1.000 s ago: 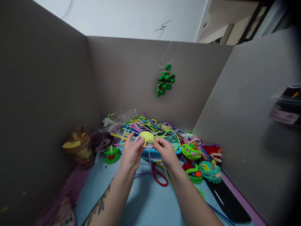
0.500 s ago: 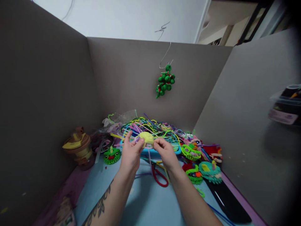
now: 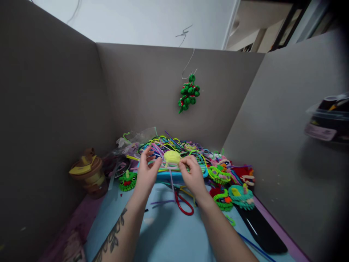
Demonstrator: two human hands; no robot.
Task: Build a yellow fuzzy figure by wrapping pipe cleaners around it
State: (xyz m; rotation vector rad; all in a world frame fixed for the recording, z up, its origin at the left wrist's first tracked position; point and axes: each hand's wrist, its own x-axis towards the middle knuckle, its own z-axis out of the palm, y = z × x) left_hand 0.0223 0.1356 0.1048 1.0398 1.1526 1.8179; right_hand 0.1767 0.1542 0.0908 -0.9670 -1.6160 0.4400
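Note:
A pale yellow, rounded piece of pipe-cleaner work is held up in front of the heap, its right edge pinched in my right hand. A thin lilac pipe cleaner hangs down below it. My left hand is just left of the yellow piece, thumb and fingers spread, holding nothing. Behind both hands lies a tangled pile of colourful pipe cleaners in and over a blue tray. Red-handled scissors rest on the blue cloth underneath.
Fuzzy green figures sit left and right, near a teal one. A brown lidded cup stands far left. A black long object lies right. A green ornament hangs on the grey back panel.
My left hand has let go of the yellow piece and moved left, its fingers opening. My right hand still holds the piece. The view has shifted slightly.

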